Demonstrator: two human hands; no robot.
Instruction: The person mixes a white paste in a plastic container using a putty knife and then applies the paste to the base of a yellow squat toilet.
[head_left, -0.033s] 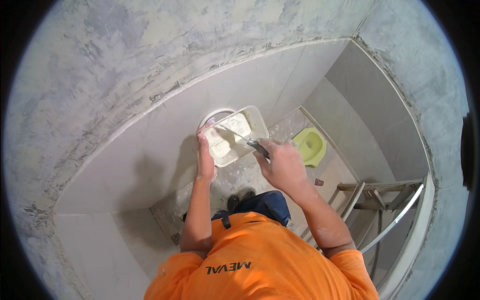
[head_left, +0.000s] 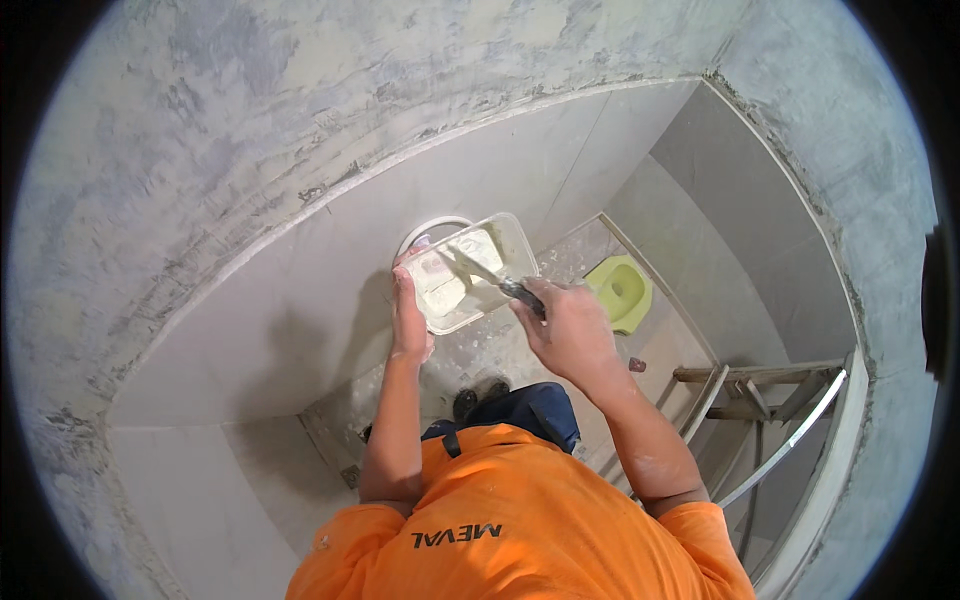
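My left hand point(head_left: 408, 318) grips the left side of a translucent rectangular plastic tub point(head_left: 519, 242), its fingers partly hidden behind the wall. White paste point(head_left: 440, 287) is spread over the tub's bottom. My right hand point(head_left: 572, 328) is closed around the dark handle of a putty knife point(head_left: 472, 263). The knife's blade reaches into the tub from the right, over the paste; whether it touches the paste is hard to tell. White residue marks both hands.
Behind the tub, a round white rim point(head_left: 437, 221) shows against the grey panelled wall point(head_left: 560, 150). A yellow-green squat toilet point(head_left: 622, 292) is set in the floor to the right. Farther right stands a wooden ladder-like frame point(head_left: 765, 375). Rough plaster point(head_left: 230, 120) covers the upper wall.
The putty knife's blade has turned, showing more of its flat face. My right hand and the tub have shifted only slightly.
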